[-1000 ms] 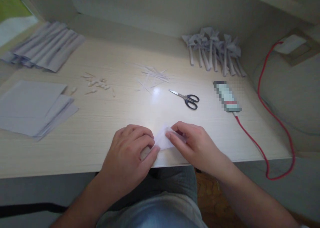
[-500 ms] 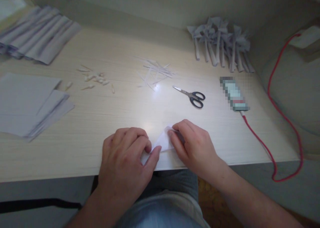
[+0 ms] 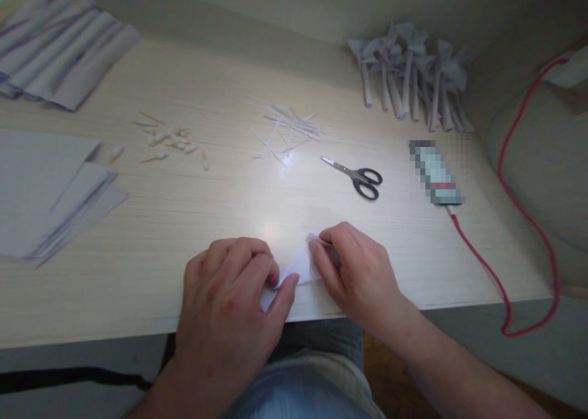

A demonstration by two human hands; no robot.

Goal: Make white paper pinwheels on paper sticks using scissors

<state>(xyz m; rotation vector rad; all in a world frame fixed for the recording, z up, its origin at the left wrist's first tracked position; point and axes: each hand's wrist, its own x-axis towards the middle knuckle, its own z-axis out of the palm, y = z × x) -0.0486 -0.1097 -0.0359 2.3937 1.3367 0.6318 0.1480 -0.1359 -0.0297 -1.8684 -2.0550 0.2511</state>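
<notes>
Well, on the far left of the worktop [image 3: 184,211] lie long folded sheets [image 3: 64,51] and, nearer, a stack of flat paper [image 3: 46,192] that looks not yet used. Next come some tiny rolled bits [image 3: 169,140], then a little heap of thin paper strips [image 3: 287,131] that look like cut-off scraps. Near the front edge, the left hand [image 3: 229,302] rests on the worktop with its fingers [image 3: 257,260] curled in and its thumb pressed on the near corner of a small white paper piece [image 3: 301,266]. The paper piece lies flat between both hands, right at the front edge, and looks like it has a folded, pointed shape. The right hand [image 3: 358,272] holds down the other side, its fingers close together, pinching and pressing the paper's top edge. To me the fold seems only partly made, so this piece looks early on its way. Further right, the scissors [image 3: 358,179] lie shut and untouched, well apart from the hands. At the back right stands a bunch of finished paper shapes [image 3: 408,82] with long stems, so many pieces look done already. Last, a blurred-out small thing [image 3: 436,174] lies with a red cable [image 3: 505,272] running off the edge. With that much flat paper waiting, I think plenty is left to make.
</notes>
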